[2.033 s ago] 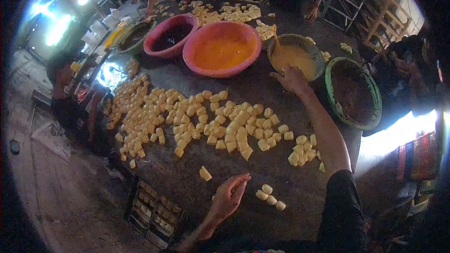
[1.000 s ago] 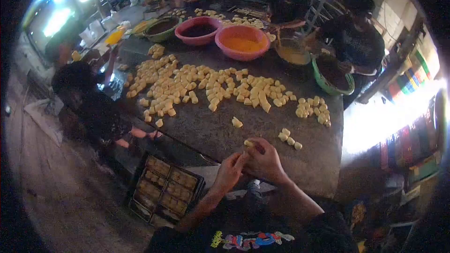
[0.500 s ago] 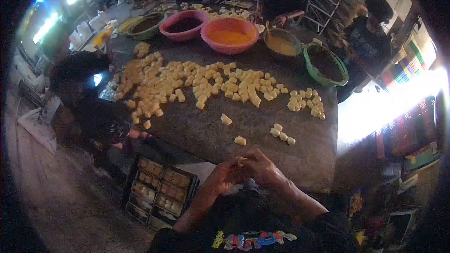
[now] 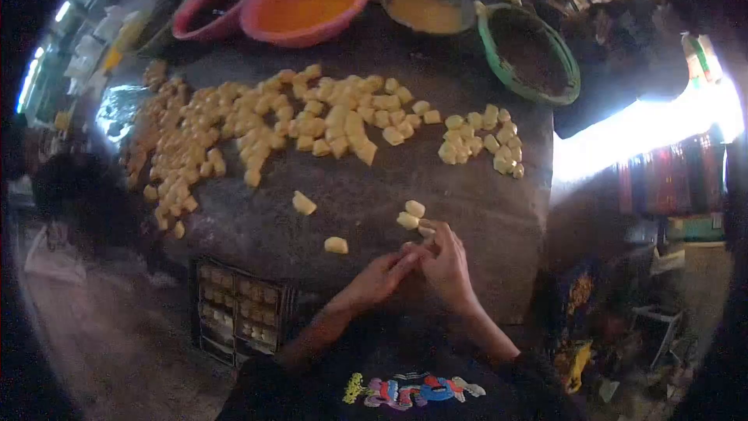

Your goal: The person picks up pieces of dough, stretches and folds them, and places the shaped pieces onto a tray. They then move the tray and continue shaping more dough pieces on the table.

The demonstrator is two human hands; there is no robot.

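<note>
I see my left hand [image 4: 379,279] and right hand [image 4: 446,263] touching at the fingertips, low on the dark surface [image 4: 467,210]. The fingers are pressed together; whether they pinch a dough piece, I cannot tell. Small dough pieces [image 4: 411,214] lie just beside the right fingers.

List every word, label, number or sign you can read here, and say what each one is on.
No text can be read.
Shirt print: bright lettering or a picture on the person's dark shirt, too blurred to read.
Bowls, dough pieces and tray: no markings visible.
Coloured items at the right edge: too blurred to tell.
</note>
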